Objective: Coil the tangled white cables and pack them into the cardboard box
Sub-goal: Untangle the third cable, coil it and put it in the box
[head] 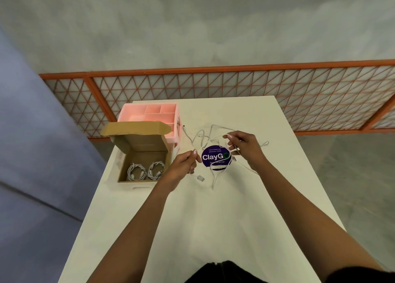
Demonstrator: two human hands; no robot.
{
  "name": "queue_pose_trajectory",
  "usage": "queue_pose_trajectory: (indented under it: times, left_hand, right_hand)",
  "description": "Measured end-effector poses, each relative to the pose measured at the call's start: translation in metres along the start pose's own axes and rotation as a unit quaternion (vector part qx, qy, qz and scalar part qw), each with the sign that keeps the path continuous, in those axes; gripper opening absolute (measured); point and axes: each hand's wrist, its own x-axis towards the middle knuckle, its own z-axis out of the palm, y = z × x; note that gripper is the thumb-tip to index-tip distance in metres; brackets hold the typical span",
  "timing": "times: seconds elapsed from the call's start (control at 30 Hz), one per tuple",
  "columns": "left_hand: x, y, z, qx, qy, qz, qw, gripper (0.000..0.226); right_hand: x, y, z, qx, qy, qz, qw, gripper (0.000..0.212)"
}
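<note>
While both hands pinch it, white cable [215,167] loops btwn fingers [229,137].

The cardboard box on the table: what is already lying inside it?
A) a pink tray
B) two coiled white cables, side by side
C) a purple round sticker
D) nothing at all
B: the open cardboard box holds two coiled white cables side by side on its floor, while both hands, left hand and right hand, hold the loose tangled white cable over the table.
</note>
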Motion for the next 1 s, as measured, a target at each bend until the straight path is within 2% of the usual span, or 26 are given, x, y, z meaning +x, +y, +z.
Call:
queue_pose_trajectory:
  times: [0.13, 0.23, 0.33, 0.4, 0.5, 0.7, 0.83, 1.0]
  left_hand:
    - [-0.005, -0.003, 0.001, -0.073, -0.018, -0.034, 0.997, 0.034]
    - [-0.006, 0.003, 0.002, -0.186, -0.028, -0.050, 0.981, 0.031]
    - [-0.002, 0.014, 0.001, -0.285, -0.033, -0.026, 0.958, 0.033]
    - [0.002, 0.020, 0.000, -0.311, -0.040, 0.002, 0.949, 0.036]
    - [0.006, 0.025, 0.002, -0.280, -0.017, 0.033, 0.959, 0.035]
    - [0.011, 0.021, 0.013, -0.177, 0.042, 0.032, 0.983, 0.034]
    - [0.010, 0.014, 0.019, -0.111, 0.034, 0.029, 0.993, 0.032]
    - [0.000, 0.023, 0.020, -0.088, -0.041, -0.016, 0.995, 0.025]
  right_hand:
    - [0.000, 0.001, -0.003, -0.033, 0.093, 0.005, 0.995, 0.019]
    - [0.001, 0.004, -0.003, -0.104, 0.135, 0.024, 0.985, 0.021]
    - [-0.005, 0.008, 0.001, -0.222, 0.083, 0.053, 0.970, 0.021]
    - [-0.010, 0.008, 0.005, -0.295, -0.009, 0.083, 0.952, 0.019]
    - [-0.018, 0.001, 0.015, -0.358, -0.145, 0.109, 0.916, 0.018]
    - [-0.023, -0.031, 0.029, -0.390, -0.314, 0.068, 0.863, 0.021]
    - [-0.020, -0.052, 0.035, -0.398, -0.293, 0.000, 0.869, 0.024]
    - [-0.014, -0.071, 0.031, -0.365, -0.227, -0.056, 0.901, 0.028]
